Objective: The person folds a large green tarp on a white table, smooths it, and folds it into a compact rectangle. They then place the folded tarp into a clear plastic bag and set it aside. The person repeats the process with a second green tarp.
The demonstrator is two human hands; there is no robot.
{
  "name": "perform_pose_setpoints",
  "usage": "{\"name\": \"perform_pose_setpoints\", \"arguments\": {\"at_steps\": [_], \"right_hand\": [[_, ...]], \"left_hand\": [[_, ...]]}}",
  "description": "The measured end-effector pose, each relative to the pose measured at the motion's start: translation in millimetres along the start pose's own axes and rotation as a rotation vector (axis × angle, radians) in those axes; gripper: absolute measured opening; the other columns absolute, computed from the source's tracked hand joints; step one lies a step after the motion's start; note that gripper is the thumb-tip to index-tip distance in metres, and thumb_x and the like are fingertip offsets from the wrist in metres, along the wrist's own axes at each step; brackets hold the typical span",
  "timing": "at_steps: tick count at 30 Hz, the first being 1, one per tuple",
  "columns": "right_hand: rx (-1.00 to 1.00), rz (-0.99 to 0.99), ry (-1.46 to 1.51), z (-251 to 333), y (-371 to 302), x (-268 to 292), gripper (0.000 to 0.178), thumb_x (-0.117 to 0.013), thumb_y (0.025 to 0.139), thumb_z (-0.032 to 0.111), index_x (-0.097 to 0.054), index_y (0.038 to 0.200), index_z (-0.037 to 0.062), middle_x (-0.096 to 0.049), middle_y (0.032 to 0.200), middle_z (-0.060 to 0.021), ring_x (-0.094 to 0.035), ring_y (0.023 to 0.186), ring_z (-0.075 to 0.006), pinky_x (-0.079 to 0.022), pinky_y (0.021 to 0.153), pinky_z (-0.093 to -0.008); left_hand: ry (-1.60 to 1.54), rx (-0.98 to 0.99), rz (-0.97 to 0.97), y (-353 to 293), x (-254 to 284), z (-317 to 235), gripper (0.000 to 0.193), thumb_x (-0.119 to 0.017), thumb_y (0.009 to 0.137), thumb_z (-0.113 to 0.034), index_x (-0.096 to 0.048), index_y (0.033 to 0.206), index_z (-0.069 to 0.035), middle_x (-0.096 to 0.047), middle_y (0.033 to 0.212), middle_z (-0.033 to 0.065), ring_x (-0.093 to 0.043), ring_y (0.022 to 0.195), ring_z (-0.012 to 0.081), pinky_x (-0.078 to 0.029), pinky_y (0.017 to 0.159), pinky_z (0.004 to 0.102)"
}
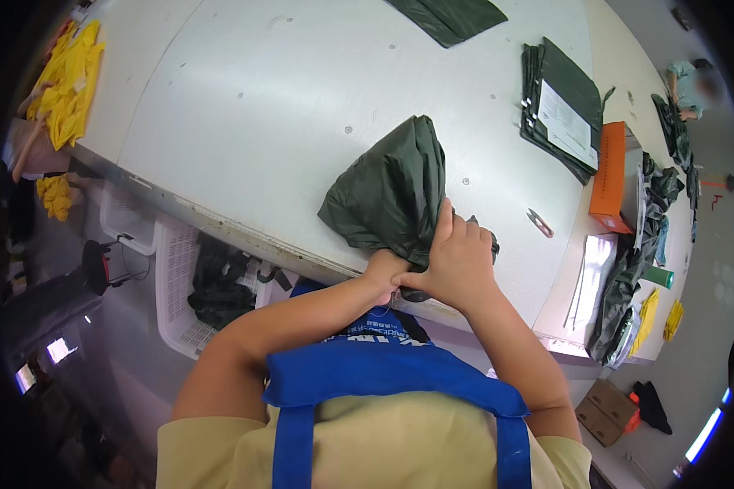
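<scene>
- Head view is showing both hands meeting at the near edge of the white table (245, 106), working on one dark green garment (391, 191) that is lying bunched on the tabletop just beyond them.
- The right hand (457, 261) is clenching the garment's near end, fingers curled over the cloth; the left hand (383, 267) is pressing in beside it, touching the same bunch, though how firmly it is gripping cannot be told, since the right hand is covering it.
- Judging from this, the step in hand is gathering or rolling the cloth tight; the next move is likely calling for keeping the bundle compressed while both hands are turning it.
- Counting what is lying about: one garment in the hands, one stack of folded green pieces with a white sheet (564, 110) on top, one further folded green piece (448, 16) at the far edge, one orange box (610, 175), one small pair of snips (538, 222), one white basket (175, 281) under the table, one yellow cloth pile (72, 81) at far left.
</scene>
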State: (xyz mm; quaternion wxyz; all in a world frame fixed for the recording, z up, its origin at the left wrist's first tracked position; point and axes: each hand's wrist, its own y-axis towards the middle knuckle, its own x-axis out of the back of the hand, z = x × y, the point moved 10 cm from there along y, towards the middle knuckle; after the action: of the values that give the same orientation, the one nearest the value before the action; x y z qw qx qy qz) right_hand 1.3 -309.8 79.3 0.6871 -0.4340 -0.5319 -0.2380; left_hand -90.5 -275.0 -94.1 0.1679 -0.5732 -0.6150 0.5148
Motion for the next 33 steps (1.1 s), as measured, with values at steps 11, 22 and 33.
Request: {"name": "perform_pose_setpoints", "arguments": {"at_steps": [11,22,33], "right_hand": [[-0.081,0.160,-0.011,-25,-2,-65,0.098,-0.077,0.067,0.030,-0.028,0.145,-0.0040,-0.059,0.104,-0.0174,-0.058,0.096,-0.0307,-0.043,0.090,-0.0424],[-0.115,0.147,0.607,-68,-76,-37,0.082,-0.077,0.062,0.028,-0.043,0.131,0.0007,-0.064,0.090,-0.0212,-0.062,0.085,-0.0402,-0.049,0.076,-0.0471],[-0.594,0.167,0.768,-163,-155,-80,0.070,-0.080,0.059,0.026,-0.052,0.120,0.0057,-0.064,0.098,-0.0210,-0.060,0.094,-0.0407,-0.049,0.082,-0.0474]], "left_hand": [[0.952,-0.058,0.537,-91,-46,-60,0.035,-0.060,0.092,-0.018,-0.059,0.123,-0.002,-0.065,0.101,0.0077,-0.062,0.086,0.0121,-0.049,0.071,0.0237],[0.557,-0.272,0.497,-29,-35,-140,0.044,-0.065,0.086,-0.008,-0.054,0.128,-0.004,-0.063,0.113,0.0075,-0.057,0.106,0.0158,-0.044,0.097,0.0316],[1.472,-1.198,0.053,145,-291,-277,0.052,-0.065,0.085,-0.020,-0.047,0.132,-0.009,-0.050,0.126,0.0179,-0.053,0.113,0.0357,-0.047,0.094,0.0436]]}}
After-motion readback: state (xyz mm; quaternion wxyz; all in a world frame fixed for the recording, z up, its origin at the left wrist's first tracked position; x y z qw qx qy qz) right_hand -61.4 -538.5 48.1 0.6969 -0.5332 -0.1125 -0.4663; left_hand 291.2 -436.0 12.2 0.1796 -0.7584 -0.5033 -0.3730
